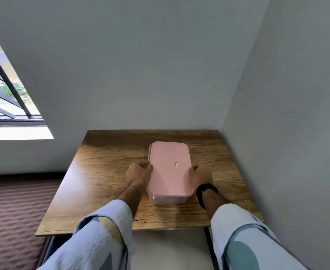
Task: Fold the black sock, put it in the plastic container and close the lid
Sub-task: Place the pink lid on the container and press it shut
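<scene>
**A:** Report the position of the container.

**B:** The plastic container (167, 199) stands on the wooden counter (94, 184), right of centre, its long axis running away from the person. The clear base shows only at the near end. The pink lid (169, 170) sits on top of the base and covers it from end to end. A small rectangular label (176, 165) is on the lid's upper face.

**A:** Report the hands.

**B:** The left hand (138, 173) is at the left long edge of the lid, fingers curled and pinched on the rim at about mid-length. The right hand (200, 175) is at the opposite long edge, fingertips against the rim; most of this hand is behind the lid's edge, so the exact grip cannot be told. Both hands are in contact with the lid. A black band (205, 191) circles the right wrist. Both forearms wear light blue patterned sleeves (105, 227).

**A:** Location of the black sock?

**B:** Not visible. The lid is opaque, and the clear wall at the near end shows no dark content that can be made out.

**A:** Surroundings?

**B:** The counter sits in a corner between two grey walls (140, 65). A barred window (2, 90) is at left.
</scene>
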Demonstrator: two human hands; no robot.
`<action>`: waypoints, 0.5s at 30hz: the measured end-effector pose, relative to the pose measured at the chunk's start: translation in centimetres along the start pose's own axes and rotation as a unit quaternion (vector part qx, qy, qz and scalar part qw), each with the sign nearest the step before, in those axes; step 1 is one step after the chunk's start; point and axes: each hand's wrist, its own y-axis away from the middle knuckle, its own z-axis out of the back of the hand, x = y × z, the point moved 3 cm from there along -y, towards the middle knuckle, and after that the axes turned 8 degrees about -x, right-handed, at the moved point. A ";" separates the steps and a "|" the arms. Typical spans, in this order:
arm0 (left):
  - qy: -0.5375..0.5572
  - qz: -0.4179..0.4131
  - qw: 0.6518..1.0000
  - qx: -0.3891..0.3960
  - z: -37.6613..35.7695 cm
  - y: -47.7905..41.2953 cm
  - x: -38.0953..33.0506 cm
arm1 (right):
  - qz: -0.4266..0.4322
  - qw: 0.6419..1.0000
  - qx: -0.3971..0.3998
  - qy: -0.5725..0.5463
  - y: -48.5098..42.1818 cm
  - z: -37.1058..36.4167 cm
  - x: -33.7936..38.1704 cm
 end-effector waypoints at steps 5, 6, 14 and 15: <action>-0.061 -0.026 0.998 0.000 0.0 -0.4 -0.7 | 0.040 0.999 -0.007 0.031 -0.3 -1.0 1.0; -0.067 -0.029 0.997 0.007 -0.1 -0.4 -0.8 | 0.042 0.999 -0.011 0.031 -0.2 -1.2 1.1; -0.079 -0.005 0.997 -0.016 -0.8 -0.8 -0.8 | 0.029 0.999 -0.037 -0.002 0.3 -2.3 0.8; -0.084 -0.008 0.996 -0.023 -0.8 -0.7 -0.8 | 0.018 0.999 -0.039 -0.014 0.6 -2.5 0.7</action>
